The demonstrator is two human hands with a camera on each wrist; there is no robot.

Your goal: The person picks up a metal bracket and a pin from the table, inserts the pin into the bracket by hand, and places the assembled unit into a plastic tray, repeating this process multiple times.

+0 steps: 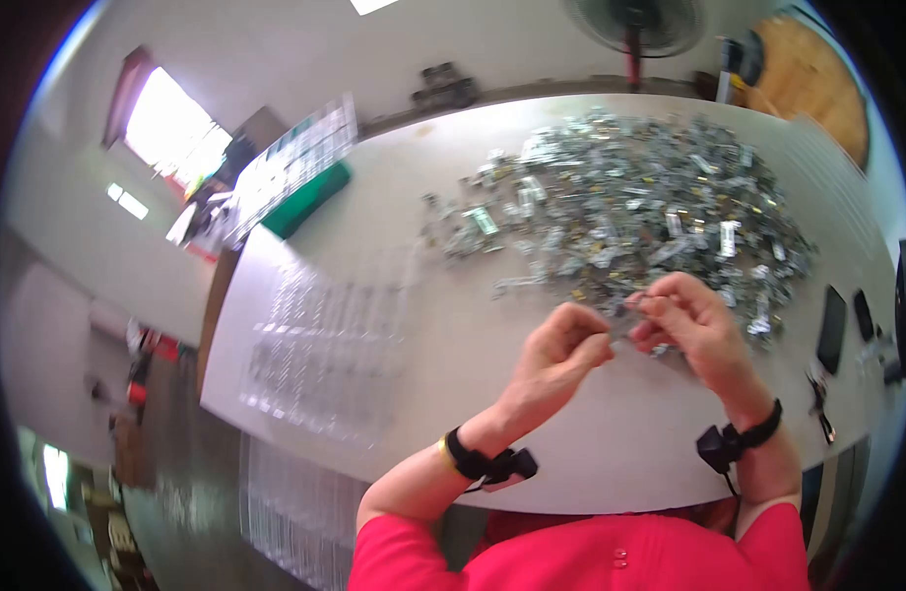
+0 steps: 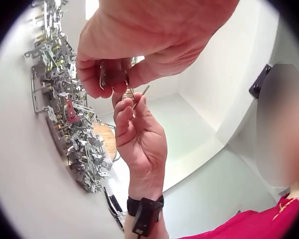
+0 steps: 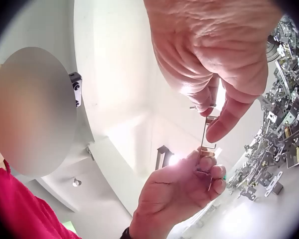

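Observation:
Over the front of the table both hands come together. My left hand [image 1: 561, 360] has its thumb and fingers curled round small metal parts; one bent metal piece [image 2: 102, 74] shows between its fingers. A narrow metal bracket [image 3: 205, 132] spans the gap between the two hands. Its upper end is pinched by the thumb and fingers of my right hand [image 3: 219, 64], its lower end meets the left fingertips. From the right fingers a thin metal pin [image 2: 142, 95] sticks out. The fingers hide much of these parts.
A broad heap of loose metal parts [image 1: 650, 197] spreads behind the hands. Clear plastic trays [image 1: 320, 345] lie at the left, a green box [image 1: 310, 197] beyond them. A black phone-like object [image 1: 831, 328] and a small tool [image 1: 820, 406] lie at the right.

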